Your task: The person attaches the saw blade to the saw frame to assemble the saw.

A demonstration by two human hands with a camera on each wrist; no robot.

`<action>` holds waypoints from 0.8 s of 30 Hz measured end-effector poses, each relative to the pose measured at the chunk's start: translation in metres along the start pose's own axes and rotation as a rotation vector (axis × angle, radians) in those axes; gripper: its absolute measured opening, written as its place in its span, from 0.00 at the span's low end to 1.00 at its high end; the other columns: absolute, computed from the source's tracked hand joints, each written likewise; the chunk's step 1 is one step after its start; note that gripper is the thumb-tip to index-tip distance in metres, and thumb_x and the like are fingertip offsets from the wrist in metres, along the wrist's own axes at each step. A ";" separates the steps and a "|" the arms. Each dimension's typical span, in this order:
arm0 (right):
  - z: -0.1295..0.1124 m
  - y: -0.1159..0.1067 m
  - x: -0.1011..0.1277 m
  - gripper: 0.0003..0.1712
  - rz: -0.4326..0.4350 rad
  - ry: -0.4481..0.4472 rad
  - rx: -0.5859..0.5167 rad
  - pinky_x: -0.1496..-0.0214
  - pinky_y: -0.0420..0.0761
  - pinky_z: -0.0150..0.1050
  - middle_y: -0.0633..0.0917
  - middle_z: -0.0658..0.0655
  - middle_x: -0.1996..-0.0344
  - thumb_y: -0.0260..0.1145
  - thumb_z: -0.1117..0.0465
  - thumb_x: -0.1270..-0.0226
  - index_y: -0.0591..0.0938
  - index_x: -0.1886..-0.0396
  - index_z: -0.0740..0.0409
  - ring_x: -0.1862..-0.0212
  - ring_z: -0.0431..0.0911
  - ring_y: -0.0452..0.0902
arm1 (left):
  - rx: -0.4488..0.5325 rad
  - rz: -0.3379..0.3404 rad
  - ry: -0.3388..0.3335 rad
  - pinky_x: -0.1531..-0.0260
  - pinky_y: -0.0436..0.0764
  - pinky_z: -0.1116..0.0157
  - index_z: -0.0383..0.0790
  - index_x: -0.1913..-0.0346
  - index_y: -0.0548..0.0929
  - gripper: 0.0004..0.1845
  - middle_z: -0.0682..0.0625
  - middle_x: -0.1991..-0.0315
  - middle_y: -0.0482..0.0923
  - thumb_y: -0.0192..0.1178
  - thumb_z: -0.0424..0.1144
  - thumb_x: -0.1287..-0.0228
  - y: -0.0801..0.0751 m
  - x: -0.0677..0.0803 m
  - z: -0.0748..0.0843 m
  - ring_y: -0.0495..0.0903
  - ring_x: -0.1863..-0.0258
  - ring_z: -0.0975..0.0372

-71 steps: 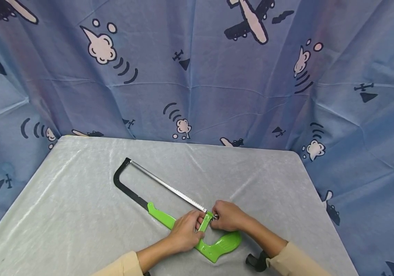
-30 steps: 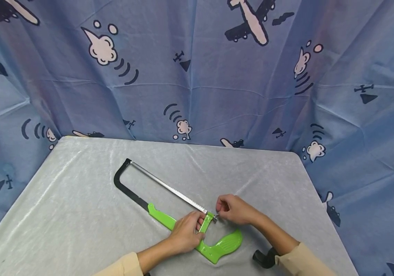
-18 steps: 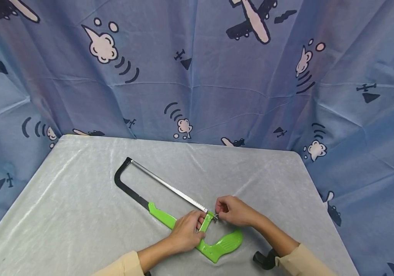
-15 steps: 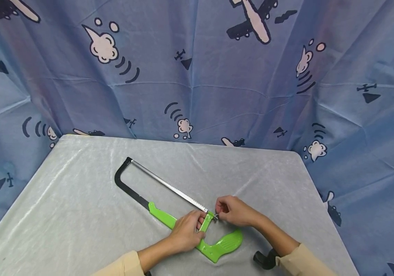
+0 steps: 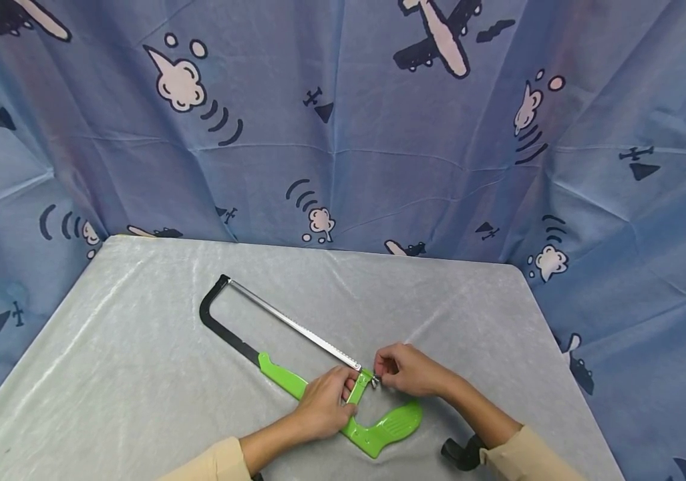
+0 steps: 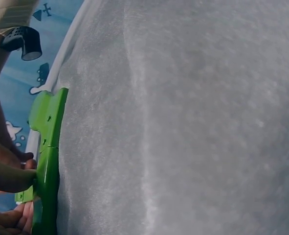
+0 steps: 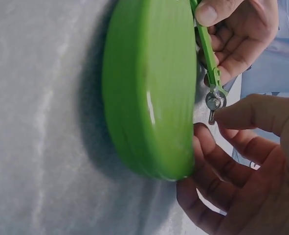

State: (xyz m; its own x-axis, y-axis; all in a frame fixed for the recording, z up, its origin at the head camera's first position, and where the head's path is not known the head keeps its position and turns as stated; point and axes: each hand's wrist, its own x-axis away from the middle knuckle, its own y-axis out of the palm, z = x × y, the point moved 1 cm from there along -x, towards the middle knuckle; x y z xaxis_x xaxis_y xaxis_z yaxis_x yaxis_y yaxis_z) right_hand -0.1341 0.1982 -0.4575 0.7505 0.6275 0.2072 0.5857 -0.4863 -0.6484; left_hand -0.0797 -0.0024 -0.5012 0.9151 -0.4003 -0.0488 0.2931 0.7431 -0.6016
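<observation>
Nearest the person, the flat green plastic handle (image 5: 387,426) of a hacksaw lies on the pale grey cloth-covered table (image 5: 138,374), its rounded butt filling most of the right wrist view. Just above it the left hand (image 5: 321,405) grips the green upright of the handle, fingers and thumb curled round it and holding the saw down flat. In the left wrist view a thumb presses on the green plastic edge.

The right hand (image 5: 407,369) sits just beside it on the other side of the upright. Its thumb and fingertips (image 7: 232,113) are drawn together at the small silver wing nut (image 7: 213,101) that sticks out of the upright where the blade is anchored. The right wrist view shows the fingertips touching or nearly touching the nut's wing (the contact itself is too fine to be sure of).

A second ago this hand was lifted slightly up and away from the nut; it has since come back down and closed in on it. Judged from that, the hand is re-gripping between turns, so the nut's turning looks to be under way rather than finished.

Farther out, the toothed steel blade (image 5: 294,326) runs diagonally up-left to the black metal frame (image 5: 218,321), still seated at both ends. Beyond the table hangs a blue curtain printed with aeroplanes and clouds (image 5: 343,120).
</observation>
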 end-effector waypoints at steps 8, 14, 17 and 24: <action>0.001 0.001 0.002 0.09 -0.001 -0.002 0.031 0.73 0.71 0.31 0.75 0.44 0.79 0.62 0.76 0.49 0.78 0.74 0.57 0.75 0.35 0.69 | 0.000 0.006 0.007 0.66 0.71 0.71 0.39 0.50 0.80 0.23 0.59 0.65 0.74 0.70 0.30 0.54 -0.001 0.000 0.001 0.72 0.67 0.72; -0.001 0.002 0.001 0.09 0.001 -0.007 0.082 0.72 0.71 0.32 0.75 0.45 0.78 0.66 0.73 0.53 0.77 0.74 0.56 0.74 0.35 0.68 | -0.001 0.004 0.007 0.66 0.71 0.71 0.39 0.50 0.80 0.23 0.59 0.65 0.74 0.70 0.30 0.54 0.001 0.000 -0.001 0.72 0.67 0.73; -0.001 0.005 0.000 0.09 0.010 -0.002 0.130 0.71 0.70 0.32 0.75 0.46 0.78 0.67 0.70 0.54 0.77 0.74 0.55 0.74 0.34 0.67 | 0.000 0.004 0.009 0.66 0.71 0.71 0.39 0.50 0.80 0.23 0.60 0.65 0.73 0.70 0.30 0.54 0.001 0.000 -0.001 0.71 0.67 0.73; -0.002 0.008 -0.001 0.08 0.016 0.032 0.161 0.73 0.69 0.33 0.73 0.44 0.79 0.67 0.68 0.50 0.77 0.76 0.52 0.77 0.35 0.66 | -0.003 0.001 0.007 0.66 0.71 0.71 0.40 0.50 0.80 0.23 0.60 0.65 0.73 0.70 0.31 0.54 0.001 0.000 -0.001 0.71 0.67 0.73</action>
State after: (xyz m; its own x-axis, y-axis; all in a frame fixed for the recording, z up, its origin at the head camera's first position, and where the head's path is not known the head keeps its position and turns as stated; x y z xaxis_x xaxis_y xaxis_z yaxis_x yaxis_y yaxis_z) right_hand -0.1298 0.1926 -0.4614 0.7703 0.5996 0.2173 0.5186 -0.3905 -0.7607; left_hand -0.0800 -0.0021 -0.5031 0.9135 -0.4032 -0.0552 0.2911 0.7421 -0.6038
